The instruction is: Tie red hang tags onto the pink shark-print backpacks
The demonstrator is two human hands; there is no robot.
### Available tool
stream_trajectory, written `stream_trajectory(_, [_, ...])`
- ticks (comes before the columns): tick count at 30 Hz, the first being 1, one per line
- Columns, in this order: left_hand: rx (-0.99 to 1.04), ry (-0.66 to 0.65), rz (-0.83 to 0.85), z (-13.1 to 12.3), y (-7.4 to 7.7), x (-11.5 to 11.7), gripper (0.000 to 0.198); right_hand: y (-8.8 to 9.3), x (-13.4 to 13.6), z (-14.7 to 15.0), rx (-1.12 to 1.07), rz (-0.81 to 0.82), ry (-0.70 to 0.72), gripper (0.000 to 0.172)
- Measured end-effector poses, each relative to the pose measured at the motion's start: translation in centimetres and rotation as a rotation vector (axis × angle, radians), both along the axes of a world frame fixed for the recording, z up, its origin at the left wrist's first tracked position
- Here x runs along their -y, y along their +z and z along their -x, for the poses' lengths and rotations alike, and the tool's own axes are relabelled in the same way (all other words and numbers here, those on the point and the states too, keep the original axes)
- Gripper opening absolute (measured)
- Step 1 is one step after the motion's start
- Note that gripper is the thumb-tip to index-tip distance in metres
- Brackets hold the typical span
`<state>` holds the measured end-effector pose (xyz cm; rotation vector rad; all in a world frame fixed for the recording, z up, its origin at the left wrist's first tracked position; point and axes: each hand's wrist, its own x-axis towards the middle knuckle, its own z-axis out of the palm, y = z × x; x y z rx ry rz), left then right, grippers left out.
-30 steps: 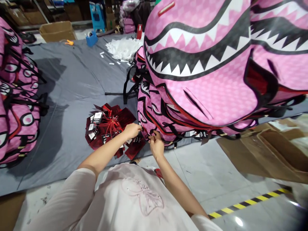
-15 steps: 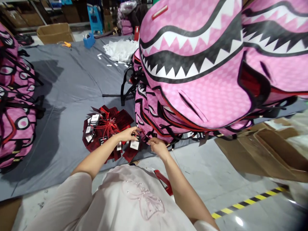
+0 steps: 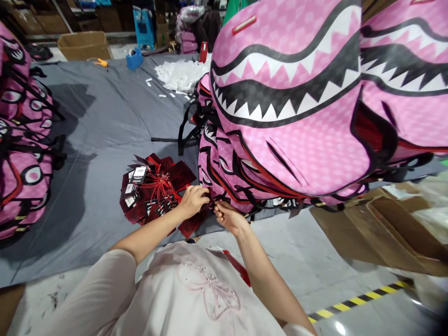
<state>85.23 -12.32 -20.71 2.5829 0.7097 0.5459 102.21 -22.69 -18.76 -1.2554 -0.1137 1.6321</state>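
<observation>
My left hand (image 3: 193,201) is closed at the lower left edge of a stack of pink backpacks (image 3: 224,170), fingertips pinched together. What it pinches is too small and covered to make out. Close beside it, my right hand (image 3: 229,217) is closed as well, thumb against fingers, at the dark trim of the same bag. A fanned pile of dark red hang tags (image 3: 143,205) with red strings and white labels lies to the left, partly behind my left hand and forearm. On top of the stack rests a pink backpack with a printed shark mouth (image 3: 290,144).
More pink backpacks (image 3: 33,175) stand at the left of the grey-covered table (image 3: 94,186). White paper slips (image 3: 180,74), a blue tape dispenser (image 3: 134,59) and an orange tool (image 3: 101,62) lie toward the back. Cardboard boxes (image 3: 378,233) sit on the floor at right.
My left hand has shifted right and turned over, fingers now closed at the bag's edge; the black tag with a white label beneath it is now hidden. My right hand has turned slightly.
</observation>
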Motion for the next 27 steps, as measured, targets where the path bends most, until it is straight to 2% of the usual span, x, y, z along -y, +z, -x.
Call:
stream_trajectory(3, [-0.036, -0.014, 0.013, -0.2, 0.3, -0.2, 0.029, 0.0, -0.1, 0.5, 0.037, 0.006, -0.053, 0.033])
stream_trajectory(6, [0.054, -0.007, 0.149, -1.0, 0.1, -0.4, 0.023, 0.0, -0.2, 0.7, 0.073, 0.003, -0.080, 0.037])
stream_trajectory(8, [0.209, 0.115, 0.348, -1.8, -0.6, -0.3, 0.018, 0.1, -0.2, 0.6, 0.072, 0.004, -0.085, 0.039])
stream_trajectory(11, [0.482, 0.329, 0.751, -3.2, -1.8, -0.2, 0.018, 0.1, -0.3, 0.5, 0.045, 0.005, -0.070, 0.039])
stream_trajectory(14, [0.631, 0.352, 1.006, -3.9, -2.4, 0.0, 0.022, 0.2, -0.2, 0.5, 0.003, -0.002, -0.062, 0.037])
stream_trajectory(16, [0.593, 0.294, 1.001, -3.6, -2.3, 0.3, 0.021, 0.4, -0.1, 0.8, 0.001, -0.018, -0.062, 0.037])
stream_trajectory(21, [0.285, 0.130, 0.682, -2.0, -1.4, 0.9, 0.014, 0.0, -0.3, 1.7, 0.152, -0.093, -0.133, 0.040])
stream_trajectory(24, [0.199, 0.127, 0.618, -1.6, -1.1, 1.3, 0.015, -0.9, -0.8, 2.6, 0.364, -0.101, -0.234, 0.041])
stream_trajectory(27, [0.144, 0.147, 0.589, -1.7, -1.0, 1.6, 0.017, -1.7, -1.2, 3.4, 0.459, -0.092, -0.285, 0.040])
